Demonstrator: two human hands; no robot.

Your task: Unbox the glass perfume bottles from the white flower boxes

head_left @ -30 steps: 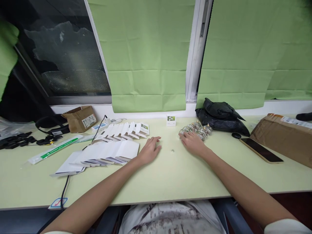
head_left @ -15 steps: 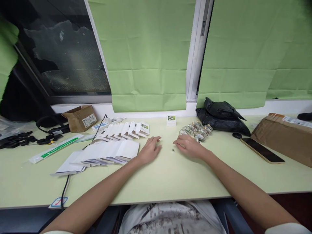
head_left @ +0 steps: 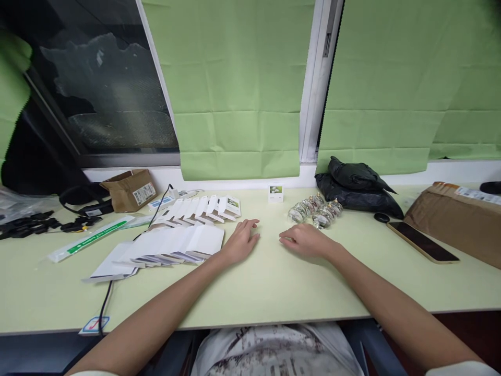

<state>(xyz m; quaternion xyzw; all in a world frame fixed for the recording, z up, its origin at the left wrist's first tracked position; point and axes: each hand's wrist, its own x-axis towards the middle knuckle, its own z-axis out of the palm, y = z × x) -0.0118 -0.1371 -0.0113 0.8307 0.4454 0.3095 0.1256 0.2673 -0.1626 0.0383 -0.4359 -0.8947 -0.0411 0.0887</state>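
My left hand (head_left: 241,241) rests on the table with its fingers loosely apart and nothing in them. It lies just right of several white flat cartons (head_left: 203,240) and smaller white cartons with open flaps (head_left: 201,209). My right hand (head_left: 304,240) is low on the table, its fingers bent and held together. Whatever is under or between those fingers is hidden. Behind it lie two rows of shiny, clear-wrapped round pieces (head_left: 324,214). A small white box with a green picture (head_left: 275,194) stands upright beyond both hands.
A black plastic bag (head_left: 356,188), a phone (head_left: 422,242) and a cardboard box (head_left: 454,219) lie to the right. On the left are an open brown box (head_left: 129,190), a green-striped clear sleeve (head_left: 92,239), black straps (head_left: 31,225) and a cable (head_left: 105,305).
The small silvery piece on the table beside my right fingertips is no longer visible. My right hand has shifted slightly down and its fingers are lower. My left hand has stayed still.
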